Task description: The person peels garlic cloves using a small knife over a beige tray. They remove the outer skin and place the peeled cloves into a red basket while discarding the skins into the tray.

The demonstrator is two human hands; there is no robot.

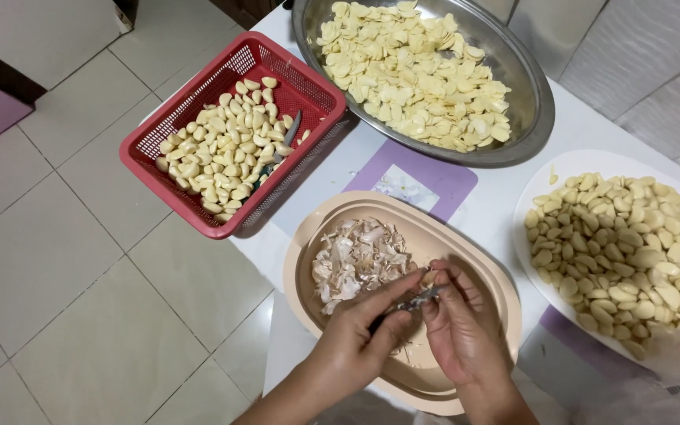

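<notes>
Peeling step was in hand: left hand (360,334) fingers gripped small knife (411,303), right hand (458,330) fingers pinched garlic clove (432,277) over beige tray (505,315) beside skins (356,260). Next move likely called for careful blade control.

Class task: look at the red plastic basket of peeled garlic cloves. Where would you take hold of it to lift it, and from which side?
Probably grip the red basket by its thick rim on the two short ends, coming from above. The mesh walls look flimsy, and the cloves and a knife fill the inside.
</notes>
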